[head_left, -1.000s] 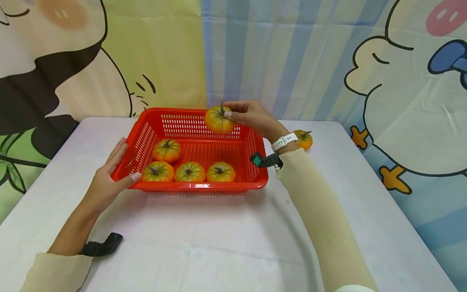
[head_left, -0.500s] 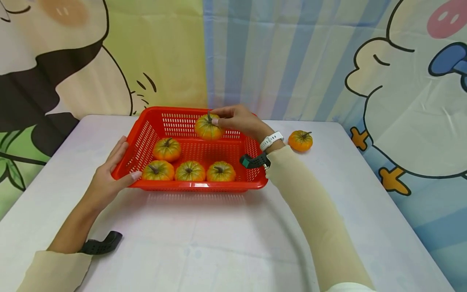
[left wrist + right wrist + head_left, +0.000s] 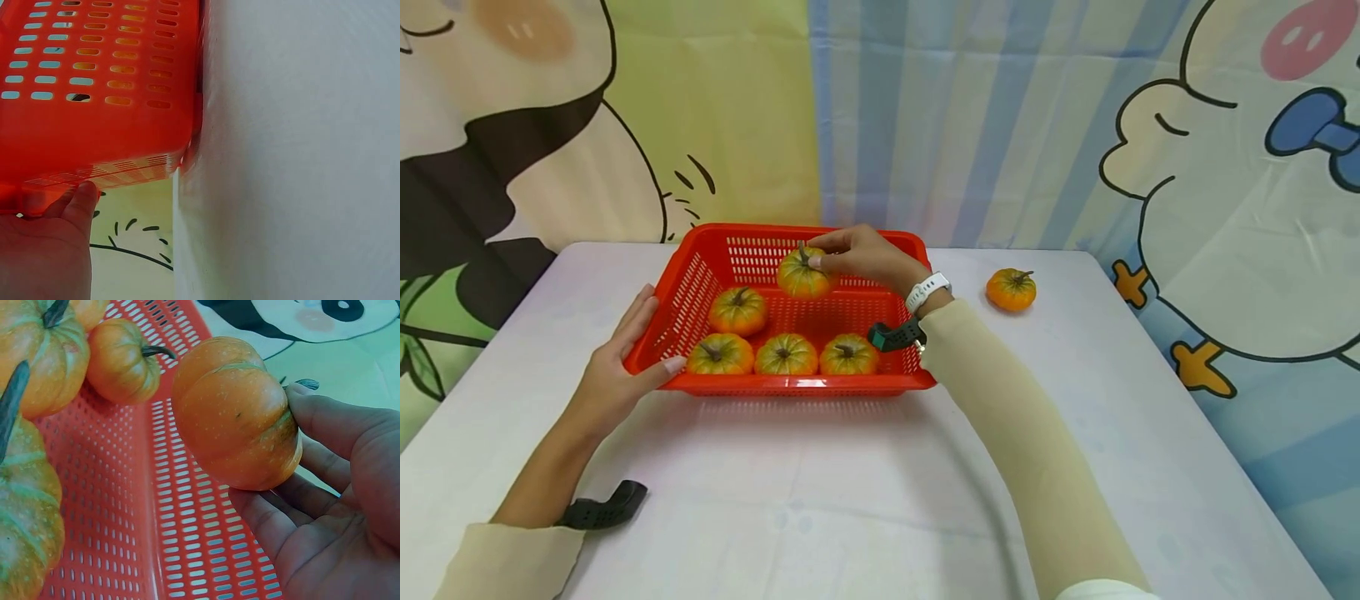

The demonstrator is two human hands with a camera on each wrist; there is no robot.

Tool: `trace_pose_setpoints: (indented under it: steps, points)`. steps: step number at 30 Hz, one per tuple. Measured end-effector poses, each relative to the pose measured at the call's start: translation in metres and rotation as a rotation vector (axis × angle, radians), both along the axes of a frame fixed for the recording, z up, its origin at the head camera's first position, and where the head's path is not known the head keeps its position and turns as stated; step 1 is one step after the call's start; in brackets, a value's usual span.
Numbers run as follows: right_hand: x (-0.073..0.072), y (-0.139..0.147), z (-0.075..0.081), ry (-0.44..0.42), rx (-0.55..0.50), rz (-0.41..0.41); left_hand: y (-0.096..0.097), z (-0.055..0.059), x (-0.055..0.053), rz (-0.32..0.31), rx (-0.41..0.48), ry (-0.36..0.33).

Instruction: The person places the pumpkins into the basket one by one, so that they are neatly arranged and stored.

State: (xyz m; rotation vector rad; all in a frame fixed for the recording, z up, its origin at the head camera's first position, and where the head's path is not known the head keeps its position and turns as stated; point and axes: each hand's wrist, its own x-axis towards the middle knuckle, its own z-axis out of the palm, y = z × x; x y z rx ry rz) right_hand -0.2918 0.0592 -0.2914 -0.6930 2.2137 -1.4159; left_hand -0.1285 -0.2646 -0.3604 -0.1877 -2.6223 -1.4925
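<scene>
My right hand (image 3: pixel 868 258) pinches a small orange-and-green pumpkin (image 3: pixel 803 273) near its stem, with the thumb on top and fingers below. The pumpkin hangs above the bare back part of a red plastic basket (image 3: pixel 805 383). Several similar pumpkins lie in the basket: three along the front wall, such as the middle pumpkin (image 3: pixel 786 355), and another pumpkin (image 3: pixel 738 311) behind them at the left. My left hand (image 3: pixel 617 375) rests against the basket's front left corner, fingers straight along the outer side and thumb on the rim. In the left wrist view, fingertips partly disappear behind the basket (image 3: pixel 94 137).
One more pumpkin (image 3: pixel 1011 289) sits on the white table (image 3: pixel 820 500), right of the basket and near the back edge. A cartoon-printed curtain (image 3: pixel 887 117) hangs behind the table. A black strap mount (image 3: pixel 897 336) hangs from my right wrist over the basket.
My right hand has carried its pumpkin leftward and somewhat lower over the basket, uncovering more of the pumpkin on the table. The left hand stays at the basket's corner.
</scene>
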Motion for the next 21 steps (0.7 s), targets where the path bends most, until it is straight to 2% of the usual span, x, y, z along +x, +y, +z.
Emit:
trace_pose_setpoints:
  steps: [7, 14, 21]
  points:
    - [-0.001, -0.009, -0.004, 0.024, 0.042, 0.014, -0.002, -0.001, 0.001, 0.003, 0.005, -0.002]
    - [-0.002, -0.018, -0.011, -0.012, 0.054, 0.032, -0.001, -0.002, 0.002, 0.002, 0.007, -0.003]
    - [-0.001, -0.022, -0.02, 0.0, 0.107, 0.057, -0.001, -0.002, 0.001, 0.0, 0.015, 0.0]
